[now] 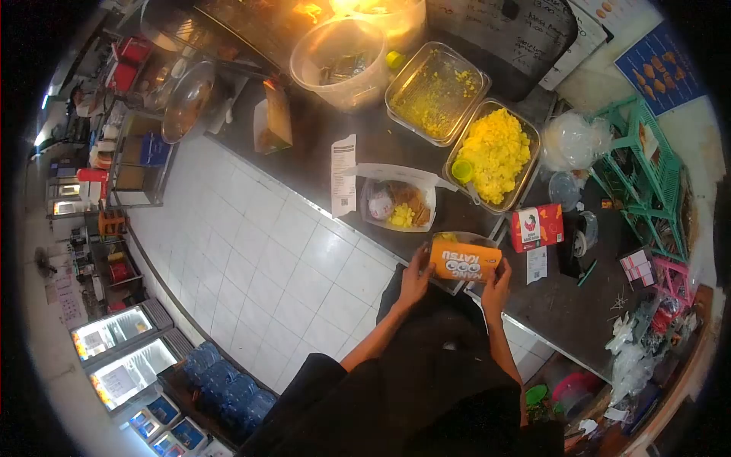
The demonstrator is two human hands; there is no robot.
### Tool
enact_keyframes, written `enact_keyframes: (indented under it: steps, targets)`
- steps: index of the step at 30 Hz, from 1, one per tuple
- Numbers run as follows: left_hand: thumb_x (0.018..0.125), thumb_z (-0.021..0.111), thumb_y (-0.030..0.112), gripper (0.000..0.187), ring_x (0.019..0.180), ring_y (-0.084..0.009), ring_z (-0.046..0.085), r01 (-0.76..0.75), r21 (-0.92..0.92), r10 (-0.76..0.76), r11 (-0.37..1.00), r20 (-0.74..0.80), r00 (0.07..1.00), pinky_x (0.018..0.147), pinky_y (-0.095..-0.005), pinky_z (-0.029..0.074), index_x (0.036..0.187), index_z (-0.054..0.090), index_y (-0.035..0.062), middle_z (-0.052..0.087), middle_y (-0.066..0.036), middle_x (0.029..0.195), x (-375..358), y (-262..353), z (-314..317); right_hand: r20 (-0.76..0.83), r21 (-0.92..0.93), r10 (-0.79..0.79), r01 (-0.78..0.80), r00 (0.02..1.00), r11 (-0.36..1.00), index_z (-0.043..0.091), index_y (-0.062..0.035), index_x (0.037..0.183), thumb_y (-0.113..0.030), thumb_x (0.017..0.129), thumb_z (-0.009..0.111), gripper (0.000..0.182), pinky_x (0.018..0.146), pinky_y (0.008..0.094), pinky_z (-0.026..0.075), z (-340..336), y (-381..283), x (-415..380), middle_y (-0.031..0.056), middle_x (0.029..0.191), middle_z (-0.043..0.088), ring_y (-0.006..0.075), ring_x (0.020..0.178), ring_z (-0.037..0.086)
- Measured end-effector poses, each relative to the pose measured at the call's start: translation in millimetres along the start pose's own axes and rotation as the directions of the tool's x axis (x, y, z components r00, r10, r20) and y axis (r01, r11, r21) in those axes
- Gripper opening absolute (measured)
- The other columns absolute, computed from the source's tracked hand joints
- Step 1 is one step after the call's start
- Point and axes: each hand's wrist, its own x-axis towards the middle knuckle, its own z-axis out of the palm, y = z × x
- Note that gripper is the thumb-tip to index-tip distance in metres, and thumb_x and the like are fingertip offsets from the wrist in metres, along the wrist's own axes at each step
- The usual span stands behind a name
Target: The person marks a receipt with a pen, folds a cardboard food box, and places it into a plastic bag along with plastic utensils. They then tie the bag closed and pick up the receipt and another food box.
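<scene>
1. Head view is showing me both hands gripping an orange box (464, 261) printed "KATSU", held at the near edge of the dark counter (563, 305).
2. I am seeing the left hand (415, 276) curling round the box's left end, fingers partly closed against it.
3. I am seeing the right hand (498, 280) clasping the box's right end in the same way, thumb lying on the side.
4. Just beyond the box, an open meal tray (397, 204) is sitting with rice and yellow food inside, a paper receipt (343, 175) lying to its left.
5. Farther right, a metal pan (495, 154) is holding yellow scrambled egg, and a red carton (537, 227) is standing right of the box.
</scene>
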Motion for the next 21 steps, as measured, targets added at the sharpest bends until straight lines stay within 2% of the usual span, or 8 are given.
enact_keyframes:
  steps: [4, 6, 7, 9, 10, 13, 16, 21]
  targets:
    - [0.098, 0.055, 0.030, 0.042, 0.098, -0.0299, 0.067, 0.219, 0.150, -0.211, 0.964, -0.069, 0.975, 0.085, -0.0412, 0.052, 0.129, 0.052, 0.0010, 0.068, -0.020, 0.110, 1.6, -6.2, 1.7, 0.192, -0.166, 0.286, -0.256, 0.939, 0.952, 0.042, -0.0009, 0.139, -0.016, 0.097, 0.055, 0.046, 0.100, 0.0406, 0.044, -7.3, 4.7, 4.9, 0.0216, 0.137, 0.053, 0.0333, 0.121, 0.057]
    - [0.093, 0.055, 0.028, 0.037, 0.087, -0.0247, 0.064, 0.188, 0.138, -0.200, 0.972, 0.076, 0.977, 0.082, -0.0372, 0.050, 0.119, 0.060, 0.0017, 0.068, -0.017, 0.095, 9.7, -14.1, -7.4, 0.006, 0.275, 0.079, -0.078, 0.997, 0.958, 0.041, 0.0005, 0.140, -0.020, 0.096, 0.057, 0.052, 0.098, 0.0420, 0.047, 14.3, 18.4, 2.0, 0.0210, 0.120, 0.064, 0.0373, 0.115, 0.061]
    - [0.092, 0.055, 0.022, 0.039, 0.097, -0.0240, 0.063, 0.218, 0.005, -0.217, 0.976, 0.103, 0.971, 0.087, -0.0367, 0.050, 0.125, 0.057, 0.0003, 0.067, -0.017, 0.105, 14.3, -13.6, -8.0, -0.106, -0.153, -0.215, 0.198, 0.971, 0.968, 0.037, -0.0037, 0.145, -0.018, 0.094, 0.058, 0.056, 0.095, 0.0458, 0.048, 18.2, 33.6, 9.7, 0.0225, 0.119, 0.064, 0.0401, 0.111, 0.062]
    - [0.090, 0.057, 0.009, 0.048, 0.112, -0.0245, 0.059, 0.179, -0.119, -0.164, 0.977, 0.122, 0.979, 0.096, -0.0366, 0.048, 0.135, 0.049, -0.0031, 0.060, -0.017, 0.125, 20.5, -9.6, -10.0, 0.119, -0.067, 0.021, -0.013, 0.993, 0.998, 0.035, -0.0158, 0.147, -0.013, 0.090, 0.058, 0.061, 0.085, 0.0529, 0.049, -10.6, -17.1, 4.9, 0.0263, 0.120, 0.060, 0.0466, 0.102, 0.061]
    - [0.091, 0.055, 0.007, 0.048, 0.106, -0.0230, 0.060, 0.118, -0.158, -0.098, 0.980, 0.126, 0.987, 0.090, -0.0340, 0.050, 0.137, 0.044, -0.0009, 0.061, -0.013, 0.119, 18.9, -1.2, -10.1, 0.079, -0.098, -0.102, 0.109, 0.992, 0.989, 0.035, -0.0141, 0.143, -0.015, 0.089, 0.058, 0.059, 0.083, 0.0542, 0.049, -8.6, -5.2, 6.9, 0.0250, 0.111, 0.064, 0.0462, 0.097, 0.063]
    - [0.090, 0.057, 0.002, 0.053, 0.118, -0.0251, 0.056, 0.067, -0.285, -0.010, 0.956, 0.196, 0.981, 0.095, -0.0354, 0.048, 0.140, 0.040, 0.0012, 0.053, -0.016, 0.134, 12.4, 4.5, -10.0, 0.146, 0.075, 0.036, -0.047, 0.989, 0.996, 0.034, -0.0116, 0.138, -0.015, 0.087, 0.060, 0.057, 0.084, 0.0547, 0.049, -21.4, -10.7, 5.8, 0.0255, 0.110, 0.064, 0.0467, 0.099, 0.062]
    - [0.089, 0.058, 0.001, 0.058, 0.128, -0.0279, 0.049, 0.169, -0.308, -0.123, 0.936, 0.164, 0.979, 0.105, -0.0384, 0.041, 0.143, 0.036, -0.0001, 0.048, -0.019, 0.139, 11.1, 19.0, -8.1, 0.104, 0.003, 0.088, -0.089, 0.991, 0.996, 0.036, -0.0086, 0.135, -0.015, 0.087, 0.063, 0.055, 0.085, 0.0523, 0.049, -18.0, -16.3, 1.6, 0.0265, 0.109, 0.064, 0.0472, 0.101, 0.062]
    - [0.096, 0.058, 0.013, 0.056, 0.129, -0.0286, 0.048, 0.085, -0.070, -0.080, 0.994, 0.080, 0.994, 0.104, -0.0374, 0.041, 0.146, 0.037, 0.0016, 0.047, -0.019, 0.143, 8.6, -6.5, -10.5, 0.037, 0.028, 0.046, -0.047, 0.998, 0.998, 0.037, -0.0055, 0.138, -0.018, 0.092, 0.061, 0.054, 0.087, 0.0511, 0.048, -17.3, -37.6, 0.7, 0.0285, 0.110, 0.063, 0.0469, 0.105, 0.061]
